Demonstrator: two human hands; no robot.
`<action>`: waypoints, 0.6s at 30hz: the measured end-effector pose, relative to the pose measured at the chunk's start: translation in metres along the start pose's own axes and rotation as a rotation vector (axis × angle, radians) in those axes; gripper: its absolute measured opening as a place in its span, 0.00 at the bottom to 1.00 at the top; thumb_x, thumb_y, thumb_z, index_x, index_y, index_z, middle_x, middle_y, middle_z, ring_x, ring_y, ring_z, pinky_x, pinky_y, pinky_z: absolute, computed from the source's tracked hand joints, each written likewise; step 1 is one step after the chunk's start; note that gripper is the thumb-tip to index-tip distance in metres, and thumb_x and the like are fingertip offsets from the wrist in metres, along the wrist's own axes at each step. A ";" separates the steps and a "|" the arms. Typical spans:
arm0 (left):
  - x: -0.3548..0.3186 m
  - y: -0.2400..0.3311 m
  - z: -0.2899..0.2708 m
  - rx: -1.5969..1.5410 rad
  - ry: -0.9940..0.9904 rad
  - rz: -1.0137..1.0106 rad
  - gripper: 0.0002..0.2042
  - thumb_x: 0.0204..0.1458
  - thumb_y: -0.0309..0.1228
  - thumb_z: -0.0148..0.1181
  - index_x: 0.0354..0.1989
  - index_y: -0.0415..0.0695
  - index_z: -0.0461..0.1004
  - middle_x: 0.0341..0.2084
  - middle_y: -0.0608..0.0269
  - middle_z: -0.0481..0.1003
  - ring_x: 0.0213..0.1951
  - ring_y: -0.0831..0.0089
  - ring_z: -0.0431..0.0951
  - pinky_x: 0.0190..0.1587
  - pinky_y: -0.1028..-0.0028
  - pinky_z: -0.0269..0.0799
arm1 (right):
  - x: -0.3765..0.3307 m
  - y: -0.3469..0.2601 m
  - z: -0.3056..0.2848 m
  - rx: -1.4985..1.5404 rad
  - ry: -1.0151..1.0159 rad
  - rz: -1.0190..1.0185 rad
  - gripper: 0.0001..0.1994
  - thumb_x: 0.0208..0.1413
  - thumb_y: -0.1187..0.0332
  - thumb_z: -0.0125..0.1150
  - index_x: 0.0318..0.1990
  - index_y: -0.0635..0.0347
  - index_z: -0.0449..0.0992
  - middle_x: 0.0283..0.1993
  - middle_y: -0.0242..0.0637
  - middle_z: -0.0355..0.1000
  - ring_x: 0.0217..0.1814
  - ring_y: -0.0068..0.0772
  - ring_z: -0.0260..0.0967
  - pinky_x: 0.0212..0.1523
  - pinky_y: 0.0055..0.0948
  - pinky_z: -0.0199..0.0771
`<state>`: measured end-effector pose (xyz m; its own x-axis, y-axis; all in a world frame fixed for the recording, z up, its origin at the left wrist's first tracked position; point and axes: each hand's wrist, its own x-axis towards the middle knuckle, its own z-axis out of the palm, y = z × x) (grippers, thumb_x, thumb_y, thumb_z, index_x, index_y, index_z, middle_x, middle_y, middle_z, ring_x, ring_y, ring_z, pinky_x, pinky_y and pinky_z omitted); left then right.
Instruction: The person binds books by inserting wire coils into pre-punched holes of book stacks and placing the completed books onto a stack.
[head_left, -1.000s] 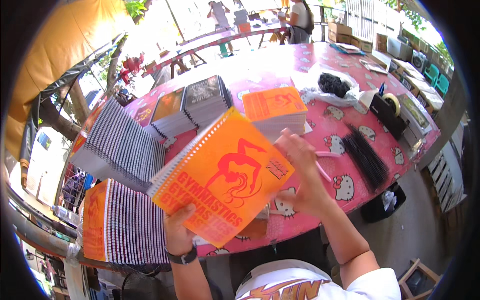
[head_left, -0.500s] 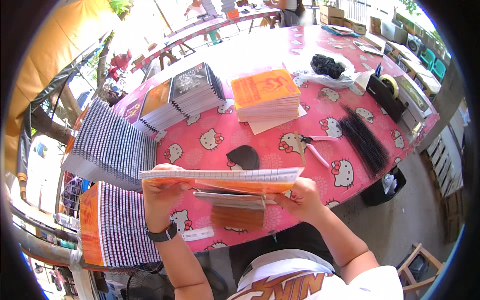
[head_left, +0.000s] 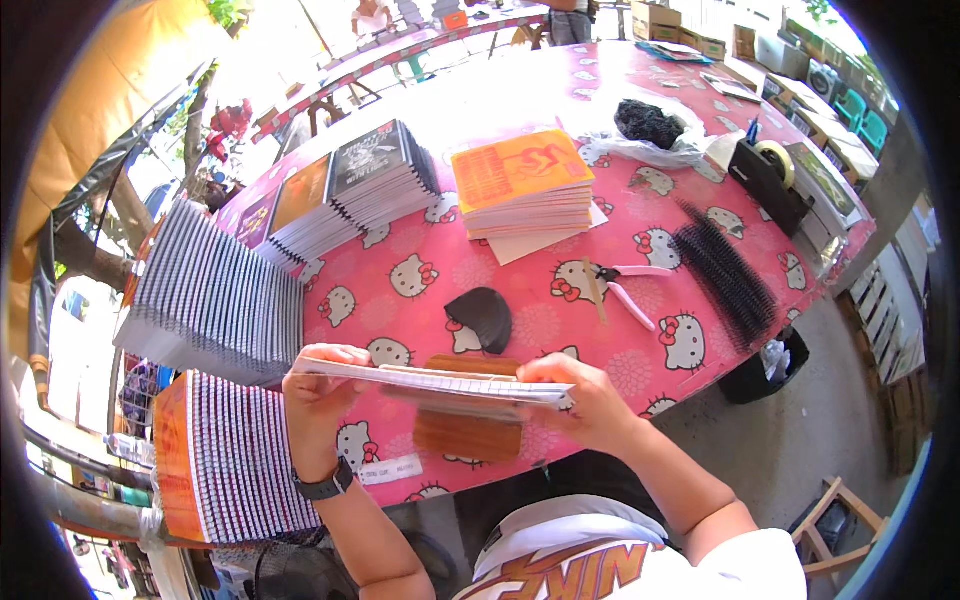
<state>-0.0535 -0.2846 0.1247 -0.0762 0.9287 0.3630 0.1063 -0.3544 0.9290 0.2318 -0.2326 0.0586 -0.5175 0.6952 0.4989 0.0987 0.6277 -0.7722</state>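
Note:
Between both hands I hold a thin book (head_left: 450,384) nearly edge-on, its long white edge marked with a row of small even marks. My left hand (head_left: 325,385) grips its left end, and my right hand (head_left: 583,393) closes on the right end. Directly beneath it on the table is a brown wooden block (head_left: 468,436), partly hidden by the book. Just beyond lies a dark, rounded piece (head_left: 482,318). Pink-handled pliers (head_left: 630,285) rest to the right beside a thin tan stick (head_left: 594,290).
Coil-bound books are piled at the left (head_left: 215,290) and near left (head_left: 245,455). Farther back stand dark-covered books (head_left: 370,165) and an orange-covered stack (head_left: 522,180). Black coils (head_left: 725,275), a tape dispenser (head_left: 768,185) and a plastic bag (head_left: 650,130) occupy the right side.
The book has tipped in my hands, so its orange face no longer shows. My right hand has shifted slightly left, and more of the wooden block's far side is visible.

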 end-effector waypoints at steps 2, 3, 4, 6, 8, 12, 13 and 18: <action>-0.005 -0.012 0.007 0.023 0.205 -0.017 0.19 0.45 0.31 0.65 0.44 0.37 0.68 0.36 0.62 0.71 0.42 0.74 0.71 0.47 0.73 0.66 | -0.002 -0.002 0.007 0.032 0.037 -0.051 0.37 0.41 0.67 0.69 0.59 0.59 0.54 0.57 0.50 0.57 0.60 0.50 0.54 0.58 0.42 0.57; -0.011 -0.022 0.005 0.017 0.190 -0.013 0.19 0.45 0.31 0.65 0.44 0.37 0.68 0.36 0.62 0.71 0.42 0.74 0.71 0.47 0.73 0.66 | -0.004 -0.002 0.018 0.047 0.034 -0.026 0.39 0.42 0.67 0.69 0.60 0.61 0.51 0.59 0.51 0.54 0.61 0.51 0.52 0.58 0.43 0.56; -0.017 -0.034 0.003 -0.117 0.169 -0.009 0.19 0.49 0.34 0.61 0.47 0.38 0.67 0.38 0.63 0.70 0.43 0.74 0.71 0.49 0.73 0.66 | -0.007 0.002 0.031 0.041 0.039 -0.034 0.39 0.43 0.67 0.68 0.60 0.61 0.51 0.59 0.51 0.54 0.61 0.51 0.51 0.59 0.43 0.56; -0.026 -0.047 0.006 -0.262 0.232 -0.012 0.17 0.54 0.39 0.54 0.46 0.41 0.68 0.37 0.65 0.69 0.41 0.77 0.70 0.47 0.75 0.67 | -0.004 0.014 0.049 0.027 0.053 -0.032 0.38 0.43 0.67 0.67 0.61 0.62 0.51 0.60 0.51 0.53 0.62 0.51 0.51 0.59 0.43 0.55; -0.030 -0.053 0.008 -0.214 0.373 -0.070 0.15 0.54 0.39 0.54 0.44 0.41 0.68 0.34 0.66 0.69 0.38 0.78 0.70 0.44 0.76 0.68 | 0.005 0.026 0.047 -0.012 -0.036 0.047 0.38 0.44 0.69 0.65 0.62 0.59 0.50 0.61 0.49 0.53 0.62 0.52 0.51 0.60 0.45 0.56; -0.035 -0.049 0.010 -0.144 0.603 -0.106 0.12 0.54 0.39 0.52 0.38 0.42 0.70 0.25 0.68 0.68 0.28 0.81 0.67 0.30 0.80 0.62 | 0.030 0.042 -0.014 -0.082 -0.274 -0.090 0.21 0.46 0.71 0.58 0.51 0.59 0.70 0.48 0.45 0.69 0.52 0.45 0.65 0.51 0.40 0.66; -0.041 -0.051 0.003 -0.109 0.589 -0.072 0.12 0.55 0.39 0.51 0.38 0.42 0.70 0.24 0.68 0.68 0.26 0.81 0.66 0.28 0.81 0.60 | 0.037 0.041 -0.032 -0.101 -0.217 0.095 0.11 0.47 0.71 0.58 0.38 0.63 0.77 0.36 0.43 0.74 0.42 0.42 0.71 0.46 0.35 0.70; -0.028 -0.051 0.016 -0.213 0.588 -0.086 0.17 0.55 0.41 0.49 0.43 0.38 0.70 0.24 0.66 0.71 0.26 0.81 0.67 0.27 0.80 0.59 | 0.002 0.121 -0.156 -0.985 0.450 0.552 0.05 0.47 0.69 0.60 0.29 0.60 0.75 0.33 0.44 0.73 0.37 0.44 0.72 0.39 0.38 0.72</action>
<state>-0.0413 -0.2903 0.0660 -0.6145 0.7609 0.2083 -0.1199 -0.3511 0.9286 0.3753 -0.1003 0.0276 0.1202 0.8899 0.4401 0.9173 0.0700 -0.3919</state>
